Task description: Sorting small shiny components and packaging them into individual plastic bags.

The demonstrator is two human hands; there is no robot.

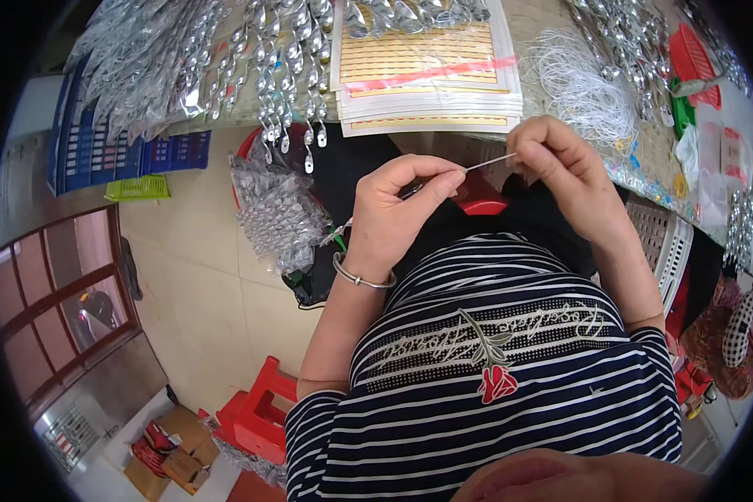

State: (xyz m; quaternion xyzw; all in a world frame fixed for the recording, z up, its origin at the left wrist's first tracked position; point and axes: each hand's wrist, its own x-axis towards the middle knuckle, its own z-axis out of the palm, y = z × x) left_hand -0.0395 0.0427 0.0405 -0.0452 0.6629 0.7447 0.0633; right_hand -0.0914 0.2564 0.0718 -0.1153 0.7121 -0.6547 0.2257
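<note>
Just beyond the table's near edge, my two hands stretch a thin pale cord between them. One end is pinched between the thumb and forefinger of my left hand. My right hand grips the other end, its fingers curled in. A small shiny bit shows under my left fingers, too hidden to name. Past my hands lies a stack of printed paper sheets, with silvery twisted metal ornaments along its far part. Right of the stack, a tangled heap of white cords rests on the table.
Strings of silvery ornaments hang over the table edge at the left, near a blue crate. Below them is a plastic-wrapped bundle of silvery pieces. A red stool stands lower left; a grey perforated basket sits right.
</note>
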